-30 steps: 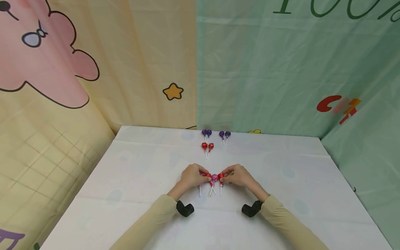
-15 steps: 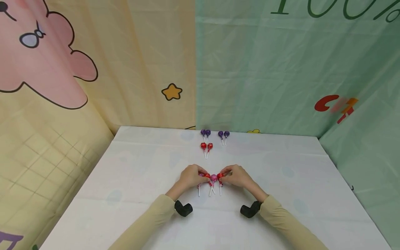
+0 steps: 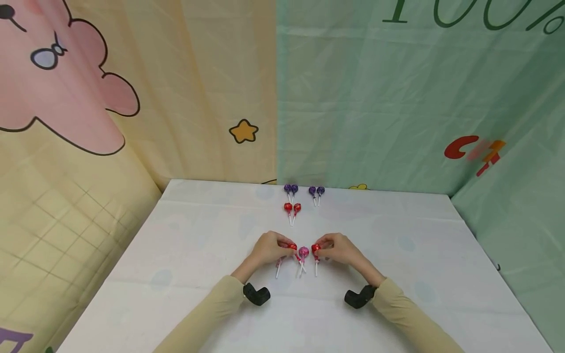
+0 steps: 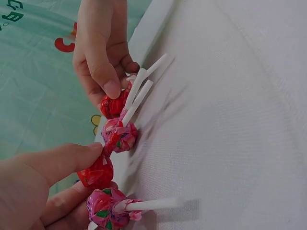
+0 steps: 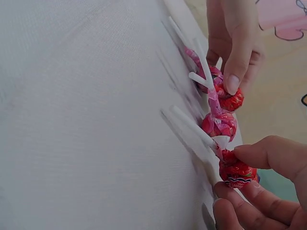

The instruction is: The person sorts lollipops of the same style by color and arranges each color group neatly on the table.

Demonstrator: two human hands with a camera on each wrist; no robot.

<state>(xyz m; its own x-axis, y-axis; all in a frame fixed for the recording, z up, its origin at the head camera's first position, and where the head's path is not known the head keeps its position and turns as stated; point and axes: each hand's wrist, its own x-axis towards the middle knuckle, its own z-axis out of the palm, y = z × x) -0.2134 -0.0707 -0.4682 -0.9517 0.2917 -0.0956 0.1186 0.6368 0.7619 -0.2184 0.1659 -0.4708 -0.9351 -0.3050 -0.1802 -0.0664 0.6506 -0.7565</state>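
Note:
My left hand (image 3: pixel 270 247) pinches a red-wrapped lollipop (image 4: pixel 98 173) by its ball between thumb and fingers. Close by those fingers lies a pink lollipop (image 4: pixel 106 210), mostly covered by the hand in the head view. With thumb and fingers, my right hand (image 3: pixel 337 248) grips another red lollipop (image 5: pixel 237 171), its white stick pointing toward me. Between the two hands is a second pink lollipop (image 3: pixel 303 252); its stick crosses that of the left red one. In the head view a small gap separates this pink ball from the right-hand red one.
Farther back on the white-covered table (image 3: pixel 212 211) lie two red lollipops (image 3: pixel 293 208). Behind them are a pair of purple lollipops (image 3: pixel 291 188) and, to the right, another purple pair (image 3: pixel 316 190). Printed curtains (image 3: pixel 212 88) hang along the back and sides.
My right hand has shifted slightly right with its red lollipop, widening the gap to the middle pink one. The stick of the leftmost pink lollipop now tilts more. The left hand stays nearly in place.

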